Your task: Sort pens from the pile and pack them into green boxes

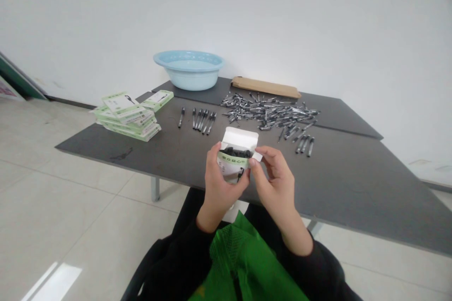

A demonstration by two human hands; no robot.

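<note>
A small white and green pen box (229, 169) is held up at the table's near edge, its top flap raised. Black pen ends show packed inside its opening. My left hand (222, 183) wraps around the box from the left and below, thumb across its front. At the upper right corner, my right hand (277, 181) pinches the white side flap between thumb and fingers. Beyond the box, a short row of pens (205, 121) lies on the dark table (169, 155). To the right, a few more pens (305, 145) lie side by side.
A stack of green and white boxes (129, 117) stands at the left, with one box (158, 98) behind it. A large heap of pens (271, 110) covers the back right. Behind are a light blue basin (192, 73) and a flat brown cardboard piece (265, 87) near the wall.
</note>
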